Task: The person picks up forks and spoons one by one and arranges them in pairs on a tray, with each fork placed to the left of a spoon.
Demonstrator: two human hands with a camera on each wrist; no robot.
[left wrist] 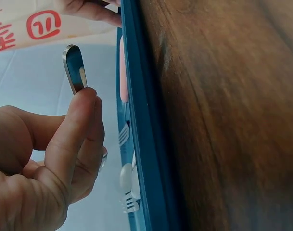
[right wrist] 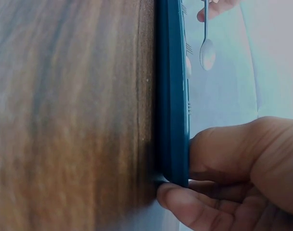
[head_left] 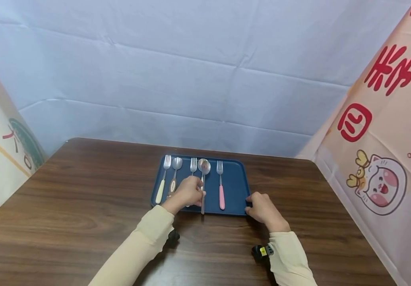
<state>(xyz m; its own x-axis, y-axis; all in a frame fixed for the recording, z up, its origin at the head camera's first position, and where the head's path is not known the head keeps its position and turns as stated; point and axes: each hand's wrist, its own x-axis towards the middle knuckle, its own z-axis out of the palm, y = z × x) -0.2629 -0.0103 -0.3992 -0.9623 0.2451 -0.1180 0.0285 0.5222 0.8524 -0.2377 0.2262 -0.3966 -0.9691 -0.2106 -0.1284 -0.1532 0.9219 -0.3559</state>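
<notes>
My left hand [head_left: 187, 190] pinches the handle of a metal spoon [head_left: 206, 167] and holds it over the blue tray [head_left: 235, 186]. The spoon's bare handle end [left wrist: 74, 67] sticks out past the fingertips in the left wrist view; its bowl [right wrist: 208, 55] hangs clear of the tray in the right wrist view. At the tray's near right corner, my right hand [head_left: 262, 207] grips the rim between thumb and fingers. Under the left hand lie a fork [head_left: 193, 164] and another spoon [head_left: 200, 161], their handles mostly hidden.
On the tray's left side lie a fork with a pale yellow handle [head_left: 160, 190] and a spoon with a brown handle [head_left: 173, 185]. Right of the held spoon is a fork with a pink handle [head_left: 221, 197]. The tray rests on a brown wooden table [head_left: 101, 190], with white cloth [head_left: 177, 79] behind.
</notes>
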